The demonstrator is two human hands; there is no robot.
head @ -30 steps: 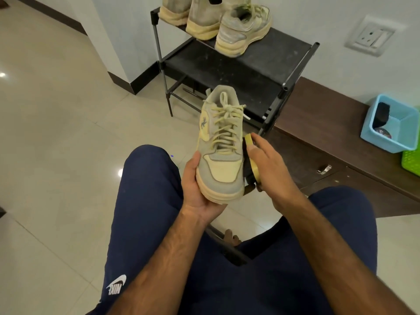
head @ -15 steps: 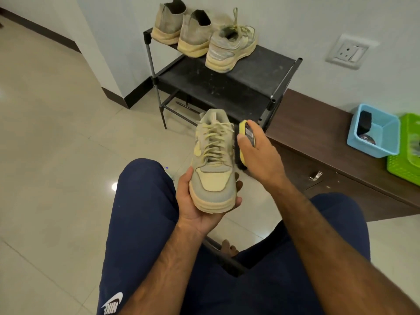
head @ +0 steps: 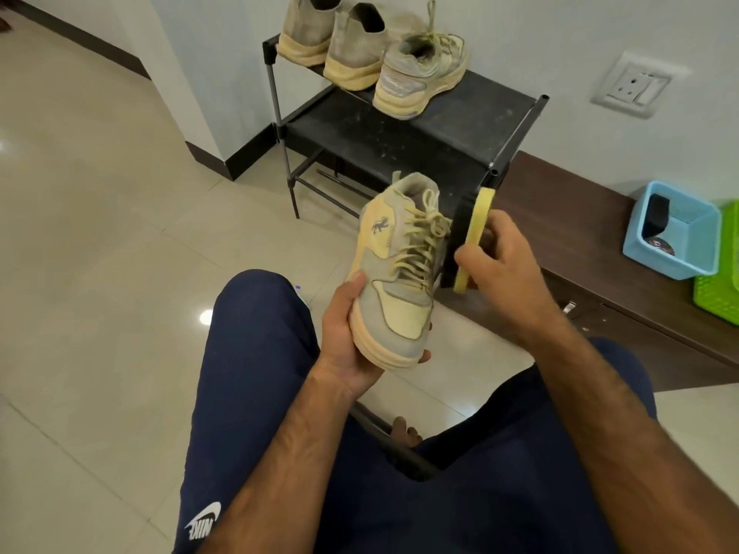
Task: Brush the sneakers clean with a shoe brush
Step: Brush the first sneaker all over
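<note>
Wearing: navy trousers [head: 256, 393], with a white swoosh and the word NIKE [head: 204, 523] on the left thigh, upside down from this view.
Left hand: the left hand [head: 344, 345] cups the toe end of a sneaker from beneath, thumb up its left side, fingertips showing past the sole on the right.
Sneaker: the sneaker [head: 400, 281] is grey and pale yellow, toe toward the person, heel tipped up and away from the hold, yellowish laces tied.
Emblem: a small dark animal figure [head: 379, 226] sits on the side panel above the thumb; no lettering can be read.
Right hand: the right hand [head: 504, 281], just right of the sneaker, has its fingers curled round a brush.
Brush: the brush [head: 476, 233] has its yellow back outward and dark bristles turned to the laced side; contact unclear.
Beyond the held sneaker: a dusty black rack [head: 440, 129] carries three worn sneakers [head: 420, 74] side by side.
Right of the brush hand: a brown cabinet [head: 580, 225] holds a blue basket [head: 672, 229], with a green basket [head: 720, 285] just beside it; print on the round tin inside the blue one is unreadable.
Wall: a white socket [head: 636, 90] is above the cabinet.
</note>
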